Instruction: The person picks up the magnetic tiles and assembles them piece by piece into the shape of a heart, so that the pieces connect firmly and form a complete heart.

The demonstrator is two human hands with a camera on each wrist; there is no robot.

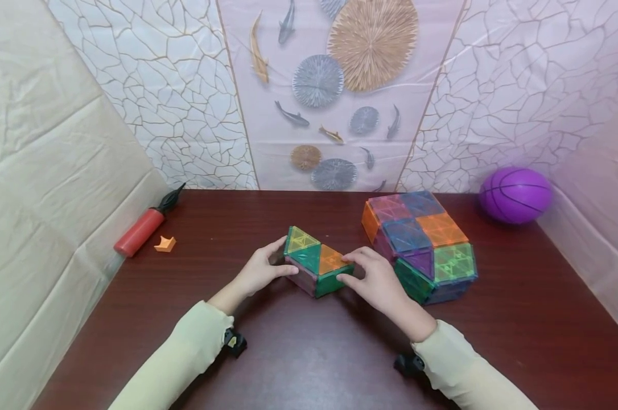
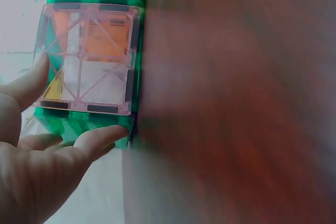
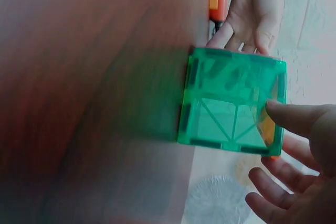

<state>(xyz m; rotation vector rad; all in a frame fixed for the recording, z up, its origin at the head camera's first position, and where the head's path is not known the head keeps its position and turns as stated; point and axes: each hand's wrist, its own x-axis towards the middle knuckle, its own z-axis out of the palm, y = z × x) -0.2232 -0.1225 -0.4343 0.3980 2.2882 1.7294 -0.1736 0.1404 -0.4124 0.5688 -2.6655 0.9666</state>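
A small box of translucent magnetic tiles [image 1: 305, 258] sits on the table between the hands, with yellow, green and orange triangles on top and pink and green square sides. My left hand [image 1: 260, 272] grips its left end, thumb at the front and fingers behind. At the right corner, my right hand [image 1: 378, 279] pinches it between thumb and fingertips. The pink square tile [image 2: 79, 80] faces the left wrist camera; a green square tile [image 3: 233, 121] faces the right one. Beside the right hand stands a larger multicoloured tile structure [image 1: 408, 233].
A red hand pump [image 1: 141, 230] with a black nozzle lies at the left, near a small orange crown-shaped piece [image 1: 165, 244]. In the back right corner rests a purple ball [image 1: 515, 195]. Patterned cloth walls [image 1: 186, 102] enclose the dark wooden table [image 1: 319, 353].
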